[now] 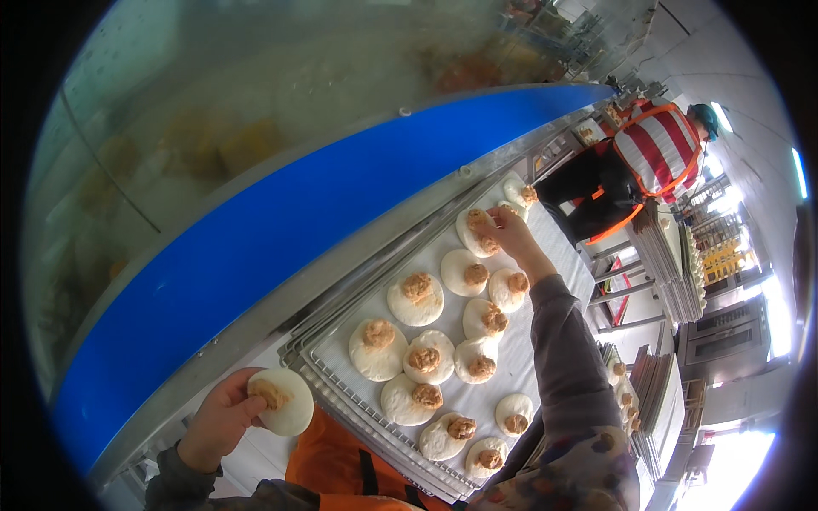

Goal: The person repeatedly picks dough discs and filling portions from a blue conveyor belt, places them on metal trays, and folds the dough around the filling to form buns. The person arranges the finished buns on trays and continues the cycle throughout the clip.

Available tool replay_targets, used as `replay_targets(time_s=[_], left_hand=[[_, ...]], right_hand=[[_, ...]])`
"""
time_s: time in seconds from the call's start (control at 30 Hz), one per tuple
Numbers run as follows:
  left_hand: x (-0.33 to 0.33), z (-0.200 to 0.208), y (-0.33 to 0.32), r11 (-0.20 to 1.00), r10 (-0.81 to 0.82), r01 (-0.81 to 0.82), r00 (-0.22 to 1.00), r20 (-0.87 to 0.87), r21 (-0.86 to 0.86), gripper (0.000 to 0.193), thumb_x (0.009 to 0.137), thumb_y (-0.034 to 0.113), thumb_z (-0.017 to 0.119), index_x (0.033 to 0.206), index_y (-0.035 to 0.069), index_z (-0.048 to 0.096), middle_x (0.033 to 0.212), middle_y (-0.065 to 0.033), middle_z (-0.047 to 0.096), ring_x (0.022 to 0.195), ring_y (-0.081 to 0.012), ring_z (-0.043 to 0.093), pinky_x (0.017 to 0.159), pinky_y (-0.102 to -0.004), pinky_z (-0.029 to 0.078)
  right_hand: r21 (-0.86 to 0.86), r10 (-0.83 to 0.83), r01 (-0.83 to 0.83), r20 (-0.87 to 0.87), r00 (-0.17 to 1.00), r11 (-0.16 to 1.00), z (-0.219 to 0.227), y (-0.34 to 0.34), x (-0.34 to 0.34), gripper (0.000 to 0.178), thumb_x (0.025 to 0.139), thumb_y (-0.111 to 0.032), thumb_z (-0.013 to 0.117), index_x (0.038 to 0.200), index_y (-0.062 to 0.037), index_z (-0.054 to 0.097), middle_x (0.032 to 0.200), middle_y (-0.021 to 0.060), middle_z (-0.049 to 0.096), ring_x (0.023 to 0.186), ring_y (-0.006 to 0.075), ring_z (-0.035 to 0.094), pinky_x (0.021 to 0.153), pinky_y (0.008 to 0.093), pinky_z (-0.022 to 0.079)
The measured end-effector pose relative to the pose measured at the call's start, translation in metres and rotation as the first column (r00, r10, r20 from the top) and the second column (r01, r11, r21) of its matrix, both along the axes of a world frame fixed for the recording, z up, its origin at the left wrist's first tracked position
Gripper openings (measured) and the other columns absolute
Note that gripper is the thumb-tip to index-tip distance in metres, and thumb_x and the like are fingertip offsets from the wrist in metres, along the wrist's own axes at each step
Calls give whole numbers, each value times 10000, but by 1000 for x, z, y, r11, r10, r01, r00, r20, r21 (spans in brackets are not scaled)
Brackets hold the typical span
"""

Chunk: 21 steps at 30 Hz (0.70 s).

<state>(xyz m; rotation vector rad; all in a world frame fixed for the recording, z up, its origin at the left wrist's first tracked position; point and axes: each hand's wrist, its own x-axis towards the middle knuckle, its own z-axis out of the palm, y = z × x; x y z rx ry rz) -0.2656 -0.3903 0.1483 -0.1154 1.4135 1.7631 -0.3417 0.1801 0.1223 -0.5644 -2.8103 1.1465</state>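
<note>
Left hand gripping a dough disc beside the tray, right hand, grip unclear, over its far end.

Dough rounds lie on a tray, right of the belt (a co-worker beyond).

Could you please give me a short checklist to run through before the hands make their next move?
1. Left hand has hold of a dough round: ok, pinched at its edge.
2. Right hand grip at the tray's far end: cannot tell, fingertips partly hidden.
3. Rounds on the near half of the tray carry filling: ok.
4. Filling centred on each: not ok, several lumps sit near an edge.
5. Co-worker apart from both hands: ok.
</note>
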Motion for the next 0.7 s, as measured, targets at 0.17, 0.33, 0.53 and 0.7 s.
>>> replay_targets(time_s=[0.17,0.33,0.53,0.7], left_hand=[[2,0,-2,1000,-15,16,1000,-27,15,416,975,-23,510,1391,-11,506,1254,-124,643,1097,-220,667,884,-362,590],[1,4,0,999,-49,48,998,-36,-16,452,968,-27,465,1419,-22,469,1285,-125,619,1136,-225,646,912,-379,567],[5,8,-2,996,-82,84,995,-52,26,429,975,-24,455,1403,-19,478,1291,-122,616,1138,-226,642,925,-388,566],[8,3,-10,995,-82,84,995,-49,43,427,971,-24,450,1398,-18,479,1287,-119,616,1142,-221,642,927,-385,566]], right_hand=[[519,-22,143,-232,972,843,22,-9,24,339,904,-359,739,1078,-69,709,992,113,725,899,278,706,806,410,549],[286,102,-191,299,949,939,44,-50,65,331,905,-352,743,1048,-55,718,930,115,724,883,260,699,793,389,544],[152,29,-79,306,952,985,37,-62,60,573,816,-339,836,1231,12,657,979,114,698,911,207,669,821,339,532],[252,168,-230,246,955,940,31,-64,65,564,826,-306,817,1246,12,615,1027,116,679,946,217,660,836,337,528]])
